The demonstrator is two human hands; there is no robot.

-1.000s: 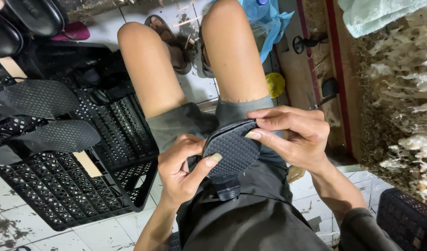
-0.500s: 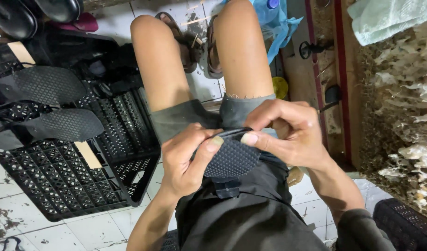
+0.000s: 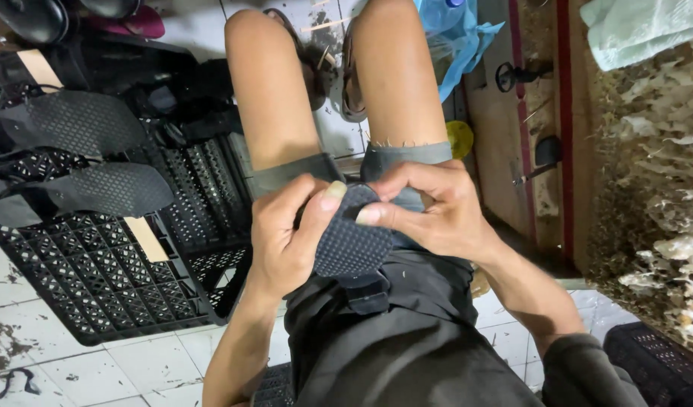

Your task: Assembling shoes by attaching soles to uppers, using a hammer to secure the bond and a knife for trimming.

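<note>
Over your lap, both hands clamp the black rubber sole piece with diamond tread [image 3: 352, 241], left hand [image 3: 286, 241] cupping its side, right hand [image 3: 429, 207] thumb pressing its top edge, apparently to steady it, black perforated plastic crate [image 3: 98, 279] on the floor alongside.

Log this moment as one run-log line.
left hand: grips black textured sole | right hand: pinches its top edge | beside: black crate
</note>
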